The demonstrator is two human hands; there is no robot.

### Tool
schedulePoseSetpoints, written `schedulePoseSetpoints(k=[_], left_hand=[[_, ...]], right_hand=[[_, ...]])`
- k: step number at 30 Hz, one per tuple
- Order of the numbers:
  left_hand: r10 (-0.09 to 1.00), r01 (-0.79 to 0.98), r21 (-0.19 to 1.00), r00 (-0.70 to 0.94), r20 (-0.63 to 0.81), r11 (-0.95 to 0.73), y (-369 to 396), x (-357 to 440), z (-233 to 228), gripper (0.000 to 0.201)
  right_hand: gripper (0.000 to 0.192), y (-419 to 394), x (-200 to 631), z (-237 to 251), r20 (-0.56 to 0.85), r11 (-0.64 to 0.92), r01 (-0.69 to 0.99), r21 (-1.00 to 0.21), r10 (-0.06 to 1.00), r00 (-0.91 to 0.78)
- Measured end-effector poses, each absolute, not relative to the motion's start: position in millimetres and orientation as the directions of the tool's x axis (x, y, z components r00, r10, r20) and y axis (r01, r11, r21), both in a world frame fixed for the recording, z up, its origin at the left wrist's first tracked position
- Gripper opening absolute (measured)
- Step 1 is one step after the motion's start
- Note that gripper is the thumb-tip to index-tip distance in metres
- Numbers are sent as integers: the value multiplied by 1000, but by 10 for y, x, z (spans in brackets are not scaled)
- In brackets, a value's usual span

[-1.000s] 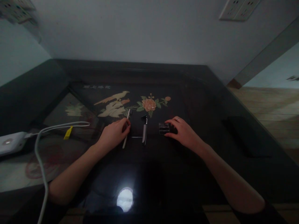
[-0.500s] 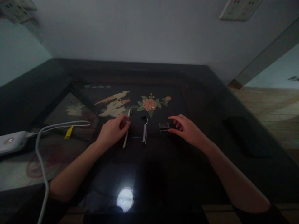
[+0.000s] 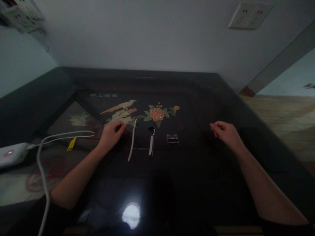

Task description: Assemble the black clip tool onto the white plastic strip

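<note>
On the dark glossy table (image 3: pixel 172 183) lie three small things in a row: a slim white stick-like tool (image 3: pixel 132 140), a black-and-silver razor-like tool (image 3: pixel 151 141) and a small clear plastic box (image 3: pixel 172 139). My left hand (image 3: pixel 110 135) rests on the table just left of the white tool, fingers loosely curled, holding nothing. My right hand (image 3: pixel 225 131) hovers well to the right of the clear box, fingers slightly bent and apart, empty.
A white device (image 3: pixel 12 153) with a white cable (image 3: pixel 41 157) and a yellow tag (image 3: pixel 71 144) lies at the left. A bird-and-flower inlay (image 3: pixel 137 111) decorates the tabletop. A dark flat object (image 3: pixel 261 147) sits at the right edge. Wall sockets (image 3: pixel 249 15) are above.
My left hand let go of the white tool and slid left. My right hand released the clear box and drew away to the right. The view tilted slightly.
</note>
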State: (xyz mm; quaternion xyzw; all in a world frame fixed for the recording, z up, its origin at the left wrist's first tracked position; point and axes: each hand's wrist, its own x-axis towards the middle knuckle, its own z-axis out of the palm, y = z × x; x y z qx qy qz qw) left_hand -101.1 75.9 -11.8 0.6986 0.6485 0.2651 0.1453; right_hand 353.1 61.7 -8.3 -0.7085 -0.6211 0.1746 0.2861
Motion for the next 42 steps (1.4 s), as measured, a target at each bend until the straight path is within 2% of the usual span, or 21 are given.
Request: schedulePoseSetpoints(k=[7, 15, 26, 42], left_hand=[[986, 831, 534, 96, 136, -155, 776, -1018, -157, 32], [987, 848, 509, 103, 121, -151, 782, -1031, -194, 33], [985, 851, 500, 106, 138, -162, 776, -1015, -180, 32], [982, 835, 523, 99, 162, -171, 777, -1011, -214, 31]], right_hand=[[32, 576, 3422, -129, 115, -77, 880, -468, 982, 147], [28, 563, 3336, -142, 91, -143, 932, -332, 979, 183], [30, 549, 3308, -122, 63, -160, 947, -279, 981, 184], [29, 540, 3295, -122, 61, -157, 952, -264, 982, 179]])
